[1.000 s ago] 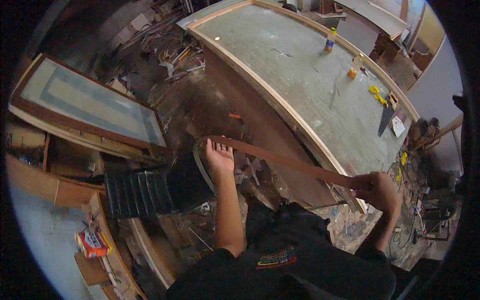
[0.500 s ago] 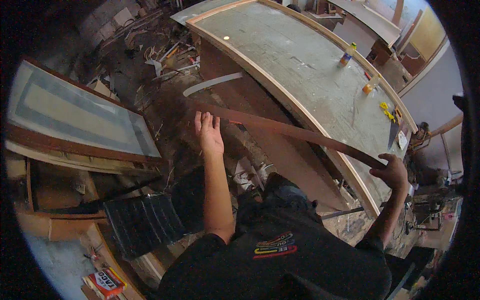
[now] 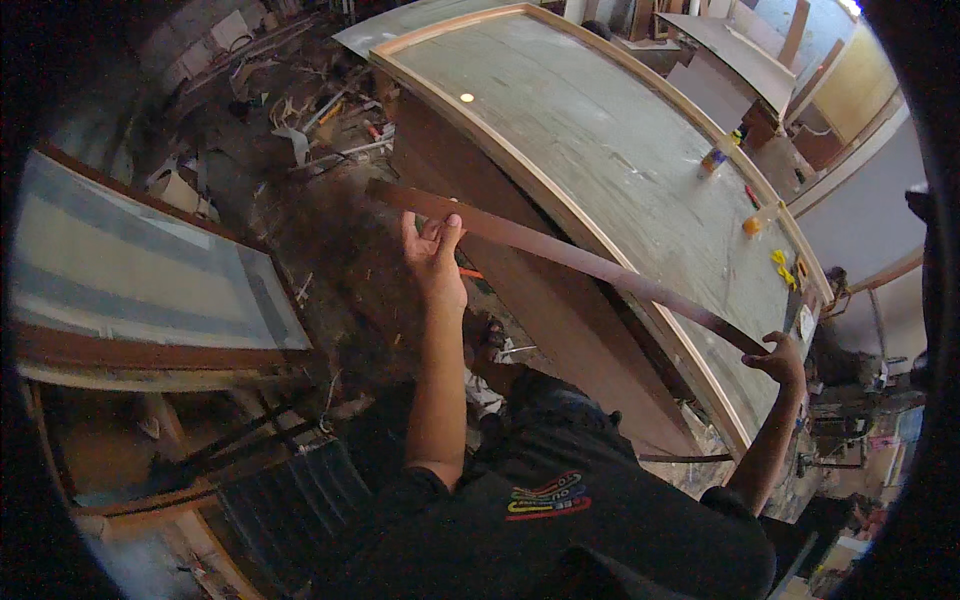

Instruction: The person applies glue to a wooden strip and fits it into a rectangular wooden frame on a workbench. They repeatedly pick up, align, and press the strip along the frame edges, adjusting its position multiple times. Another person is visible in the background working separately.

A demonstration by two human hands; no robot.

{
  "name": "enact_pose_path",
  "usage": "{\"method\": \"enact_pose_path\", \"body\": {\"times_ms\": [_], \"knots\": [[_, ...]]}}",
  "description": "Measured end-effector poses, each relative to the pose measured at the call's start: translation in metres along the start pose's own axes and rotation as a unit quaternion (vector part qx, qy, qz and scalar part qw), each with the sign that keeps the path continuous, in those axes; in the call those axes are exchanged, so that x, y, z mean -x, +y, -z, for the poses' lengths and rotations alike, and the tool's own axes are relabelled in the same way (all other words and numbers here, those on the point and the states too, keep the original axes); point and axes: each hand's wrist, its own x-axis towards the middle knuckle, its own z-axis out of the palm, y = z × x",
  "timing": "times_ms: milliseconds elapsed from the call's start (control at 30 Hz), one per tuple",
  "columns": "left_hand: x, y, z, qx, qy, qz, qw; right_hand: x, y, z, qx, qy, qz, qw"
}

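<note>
A long, thin, flat brown strip (image 3: 590, 262) stretches slantwise in front of me, higher at its left end and lower at its right. Near the left end, my left hand (image 3: 436, 258) pinches it between thumb and fingers, palm turned up. My right hand (image 3: 781, 362) grips the other end, the thumb along the top. Beneath and beyond the strip lies a large worktop (image 3: 560, 120) with a grey-green surface and a raised pale wood edge. The strip's right part passes over this edge without visibly resting on it.
On the worktop's far side stand a bottle (image 3: 713, 160) and a tipped container of orange stuff (image 3: 760, 220), near a yellow item (image 3: 782, 268). At left leans a wood-framed panel (image 3: 140, 250). Scraps (image 3: 320, 130) litter the floor beyond. A black ribbed surface (image 3: 300, 490) is lower left.
My left hand, earlier spread against the strip, has closed on it and moved slightly right. A pale curled length beyond it is gone from sight. My right hand has dropped slightly, still gripping.
</note>
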Motion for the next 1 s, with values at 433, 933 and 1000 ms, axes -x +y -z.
{"method": "enact_pose_path", "body": {"times_ms": [433, 933, 1000], "knots": [[-0.230, -0.052, -0.053, -0.066, -0.113, -0.095, 0.987, -0.107, -0.109, -0.111, -0.124, 0.089, -0.079, 0.985], [-0.431, -0.178, -0.061, -0.200, -0.159, 0.009, 0.967, -0.143, -0.277, -0.196, -0.072, 0.266, -0.273, 0.922], [-0.449, -0.196, -0.055, -0.198, -0.167, 0.030, 0.965, -0.141, -0.294, -0.212, -0.081, 0.245, -0.285, 0.923]]}}
